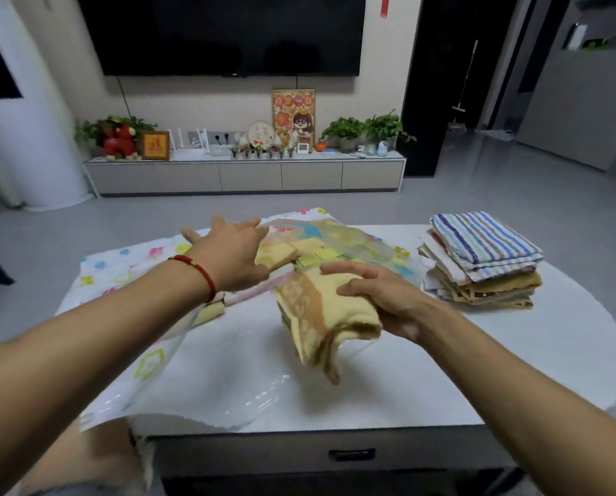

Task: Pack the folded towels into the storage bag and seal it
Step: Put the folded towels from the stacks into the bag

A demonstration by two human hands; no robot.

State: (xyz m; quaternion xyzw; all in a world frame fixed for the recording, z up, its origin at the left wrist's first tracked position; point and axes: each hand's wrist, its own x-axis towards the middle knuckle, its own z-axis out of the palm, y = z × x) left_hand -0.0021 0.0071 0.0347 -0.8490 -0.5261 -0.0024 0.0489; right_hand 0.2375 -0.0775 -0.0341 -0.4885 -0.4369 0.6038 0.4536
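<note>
White tabletop (478,352) in a living room, with a low media cabinet (245,175) and a dark screen (227,30) behind. Fingers of the right hand (381,298) curl over the top of a folded yellow towel (320,316), thumb beneath, gripping it near its folded end; the free layers sag downward and splay slightly above the table. Fingers of the left hand (227,252) are extended and spread, palm down, resting at the raised mouth of the storage bag (148,359), apparently holding the upper film up; whether any fingertip pinches the film cannot be told. A red cord bracelet (199,273) circles the left wrist.

The bag is clear plastic printed with coloured flowers, lying across the left and centre of the table, its near edge hanging over the table's front. Yellow towels (281,252) already lie inside, seen through the film. The held towel sits just at the opening, not yet inside. A stack of folded towels (482,263), striped one uppermost, waits well apart to the right.

Probable risks: the drooping layers may catch on the bag's lip and unfold; the slack film may collapse if the left hand lifts, closing the mouth; the overhanging plastic may slide off the table edge under added weight.
</note>
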